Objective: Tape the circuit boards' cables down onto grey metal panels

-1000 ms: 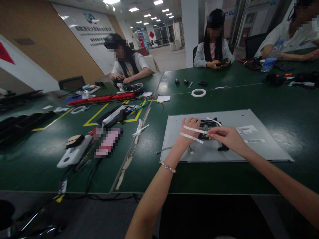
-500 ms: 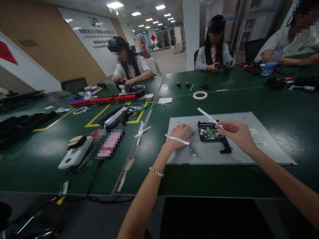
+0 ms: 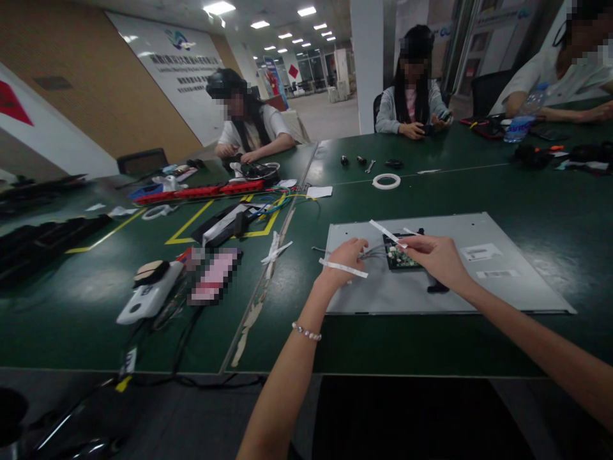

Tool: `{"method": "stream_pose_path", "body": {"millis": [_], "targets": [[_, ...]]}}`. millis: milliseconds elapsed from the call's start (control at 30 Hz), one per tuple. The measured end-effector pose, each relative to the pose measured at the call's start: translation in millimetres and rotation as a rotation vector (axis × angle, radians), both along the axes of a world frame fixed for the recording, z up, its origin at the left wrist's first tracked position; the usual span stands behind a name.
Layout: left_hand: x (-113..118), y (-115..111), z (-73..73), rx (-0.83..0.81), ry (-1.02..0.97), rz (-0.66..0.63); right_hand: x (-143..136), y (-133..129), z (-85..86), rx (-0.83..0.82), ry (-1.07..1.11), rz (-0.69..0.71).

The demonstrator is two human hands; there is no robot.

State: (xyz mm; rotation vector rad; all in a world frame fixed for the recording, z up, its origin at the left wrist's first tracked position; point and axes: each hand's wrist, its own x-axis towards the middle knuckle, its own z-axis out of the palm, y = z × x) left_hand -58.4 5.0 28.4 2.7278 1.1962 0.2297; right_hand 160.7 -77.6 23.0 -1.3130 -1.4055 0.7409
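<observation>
A thin grey metal panel (image 3: 522, 287) lies flat on the table in front of me. On it sits a green circuit board (image 3: 401, 257) in a black bracket (image 3: 438, 285). My left hand (image 3: 345, 259) has its fingers closed on grey cables (image 3: 374, 252) that run from the board's left side; one cable end pokes out beyond the panel's left edge. Stuck across the back of that hand is a strip of white tape (image 3: 343, 268). My right hand (image 3: 438, 259) pinches another strip of white tape (image 3: 384, 232) just above the board, covering part of it.
A roll of white tape (image 3: 385, 181) lies beyond the panel, near a small wrench (image 3: 370, 166). To the left are a phone (image 3: 215, 275), a white device (image 3: 151, 291) and a black-and-white item (image 3: 223, 223). Several people sit across the green table (image 3: 297, 306).
My right hand has moved left over the board with its tape strip, uncovering labels on the panel. The cable ends, hanging below my left hand before, now reach leftward.
</observation>
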Motion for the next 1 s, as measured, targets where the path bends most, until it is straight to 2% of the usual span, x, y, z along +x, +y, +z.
{"method": "stream_pose_path", "body": {"millis": [133, 333, 467, 700, 1000], "targets": [[2.2, -1.0, 1.7, 0.025, 0.006, -0.002, -13.5, 3.1, -2.9, -0.017, -0.046, -0.018], [2.8, 0.6, 2.0, 0.047, 0.044, 0.010, -22.1, 2.1, -14.0, 0.012, -0.178, 0.051], [0.6, 0.7, 2.7, 0.055, 0.031, -0.012, -23.1, 0.9, -17.9, 0.038, -0.182, 0.062], [0.3, 1.5, 3.9, 0.011, 0.020, -0.067, -21.6, 3.0, -19.8, -0.033, -0.060, 0.090], [-2.5, 6.4, 1.1, -0.035, -0.028, -0.135, -17.2, 5.1, -20.5, 0.015, -0.259, 0.064]]}}
